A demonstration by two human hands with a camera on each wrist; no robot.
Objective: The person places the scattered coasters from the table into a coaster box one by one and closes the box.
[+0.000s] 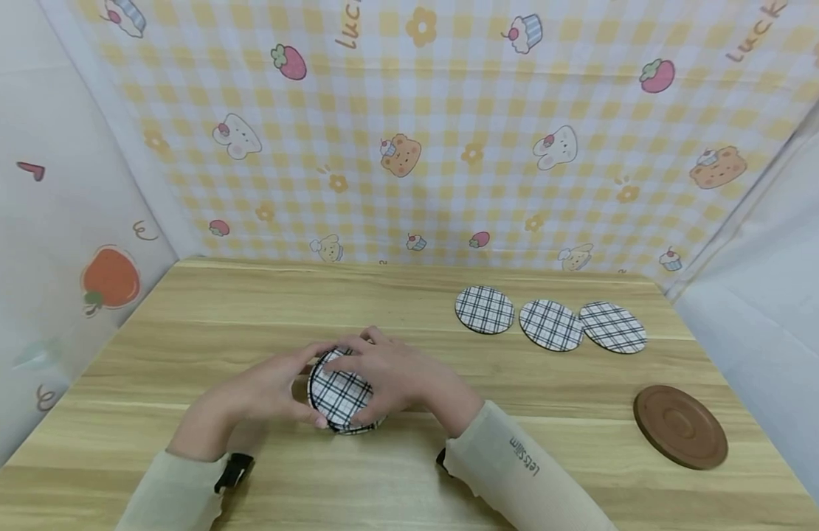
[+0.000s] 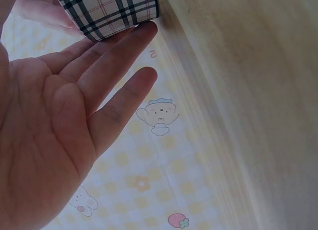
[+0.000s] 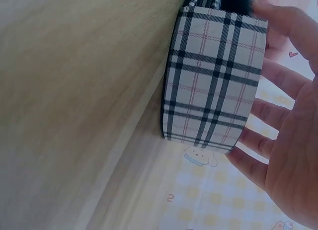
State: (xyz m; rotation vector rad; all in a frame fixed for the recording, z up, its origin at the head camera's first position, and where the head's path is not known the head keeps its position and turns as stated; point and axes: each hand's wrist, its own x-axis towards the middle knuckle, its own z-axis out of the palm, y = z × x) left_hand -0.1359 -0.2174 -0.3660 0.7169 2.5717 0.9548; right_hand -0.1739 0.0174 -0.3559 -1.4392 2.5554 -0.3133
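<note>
Right now your left hand (image 1: 266, 394) and right hand (image 1: 396, 376) cup a round plaid holder (image 1: 341, 398) with plaid coasters stacked in it, fingers (image 2: 117, 66) nearly straight against its wall (pressing, not curled round), mid-bench (image 1: 184, 332). Further right, three plaid coasters (image 1: 551, 324) lie in a row, the last two overlapping; nearer you sits a brown lid (image 1: 679, 426).

Bright, even light; wide-angle bending at edges; wrist views soft, dimmer.
</note>
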